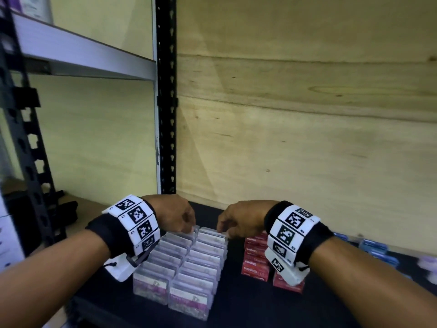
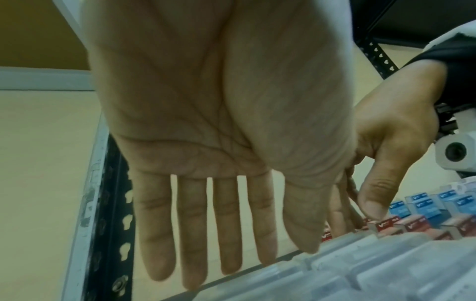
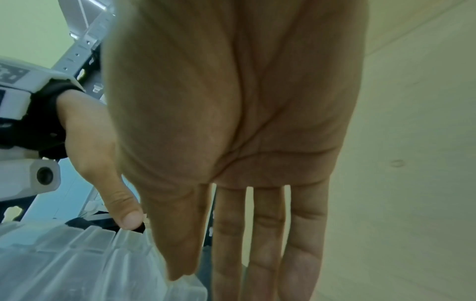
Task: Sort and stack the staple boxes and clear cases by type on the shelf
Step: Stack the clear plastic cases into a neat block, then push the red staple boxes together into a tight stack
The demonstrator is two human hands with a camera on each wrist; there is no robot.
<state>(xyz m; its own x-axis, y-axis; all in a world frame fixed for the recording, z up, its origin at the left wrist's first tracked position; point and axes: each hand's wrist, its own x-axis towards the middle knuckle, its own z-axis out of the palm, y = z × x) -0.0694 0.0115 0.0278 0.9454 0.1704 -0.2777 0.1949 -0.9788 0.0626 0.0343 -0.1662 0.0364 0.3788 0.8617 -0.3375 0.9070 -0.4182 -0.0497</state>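
Left hand: your left hand (image 1: pixel 176 215) hangs over the far end of the left row, fingers straight and spread, thumb tip touching a case top; nothing held.
Right hand: your right hand (image 1: pixel 238 218) likewise, fingers extended, thumb on the right row's far end.
Cases: clear plastic cases with pink labels (image 1: pixel 186 259) stand in two touching rows on the dark shelf (image 1: pixel 248 304).
Boxes: red cardboard staple boxes (image 1: pixel 256 259) just right; blue boxes (image 2: pixel 438 203) beyond.
Risk: pressing unevenly could topple the rows like dominoes (upright, slippery-looking plastic).
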